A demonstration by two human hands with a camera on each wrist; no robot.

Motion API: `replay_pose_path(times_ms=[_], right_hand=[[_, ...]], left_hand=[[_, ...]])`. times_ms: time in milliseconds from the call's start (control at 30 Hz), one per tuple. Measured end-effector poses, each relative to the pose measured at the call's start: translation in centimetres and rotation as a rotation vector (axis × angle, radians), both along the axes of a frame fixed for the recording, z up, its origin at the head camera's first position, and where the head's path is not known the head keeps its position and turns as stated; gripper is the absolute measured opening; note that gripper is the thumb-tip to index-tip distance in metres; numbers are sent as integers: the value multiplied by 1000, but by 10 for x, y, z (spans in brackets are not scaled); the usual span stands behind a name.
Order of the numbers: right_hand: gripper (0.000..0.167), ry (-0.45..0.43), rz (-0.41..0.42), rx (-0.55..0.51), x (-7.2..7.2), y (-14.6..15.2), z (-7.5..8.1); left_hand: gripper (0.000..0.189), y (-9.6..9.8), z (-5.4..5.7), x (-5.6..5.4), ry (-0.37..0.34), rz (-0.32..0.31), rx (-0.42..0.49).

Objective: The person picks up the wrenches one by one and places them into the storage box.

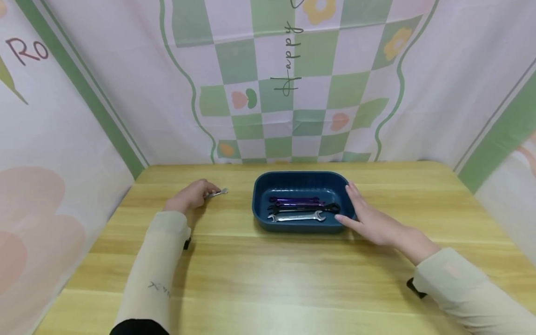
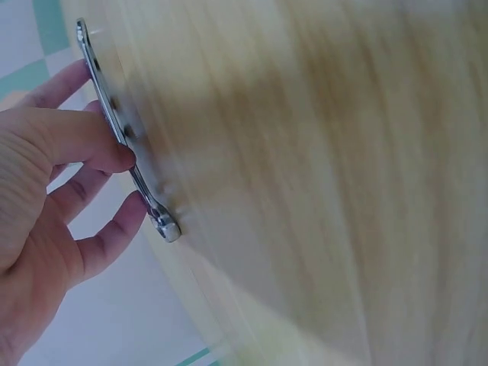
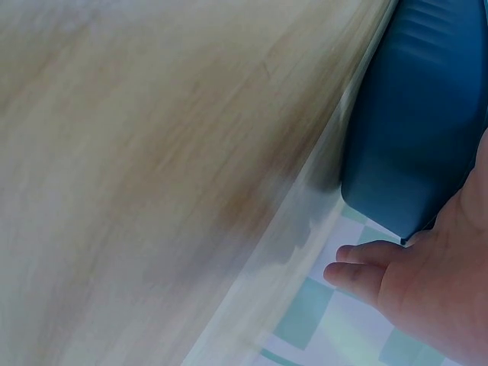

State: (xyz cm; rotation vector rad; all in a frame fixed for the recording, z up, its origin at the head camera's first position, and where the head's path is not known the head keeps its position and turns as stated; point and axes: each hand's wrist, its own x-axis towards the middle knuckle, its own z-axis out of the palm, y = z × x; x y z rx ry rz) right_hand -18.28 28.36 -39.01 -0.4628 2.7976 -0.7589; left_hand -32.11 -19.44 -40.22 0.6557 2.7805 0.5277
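Note:
My left hand point(image 1: 193, 194) pinches a small silver wrench point(image 2: 122, 133) between thumb and fingertips, just over the left part of the table. In the head view only one end of that wrench pokes out past the fingers. A dark blue plastic bin point(image 1: 301, 228) stands at the middle of the table. My right hand point(image 1: 372, 223) rests against the bin's right end, fingers straight along the rim and thumb over the near corner. Inside the bin lie a silver open-end wrench point(image 1: 296, 217), a black wrench point(image 1: 303, 210) and purple wrenches point(image 1: 297, 199), side by side.
The light wooden table point(image 1: 268, 279) reaches back to a hanging cloth point(image 1: 310, 116) with green checks and flowers. Similar printed cloth point(image 1: 54, 153) closes off the left and right sides.

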Motion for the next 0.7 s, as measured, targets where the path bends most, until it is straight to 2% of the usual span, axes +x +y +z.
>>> replay_pose_path(times_ms=[100, 333, 567, 700], right_hand=[[96, -1, 0, 6, 0, 0, 0], [96, -2, 0, 11, 0, 0, 0], [97, -1, 1, 13, -1, 1, 0], [97, 2, 4, 12, -1, 1, 1]], left_hand=[[67, 1, 1, 0, 10, -23, -10], [63, -1, 1, -1, 10, -31, -19], [62, 0, 6, 2, -56, 4, -25], [61, 0, 9, 3, -67, 7, -40]])
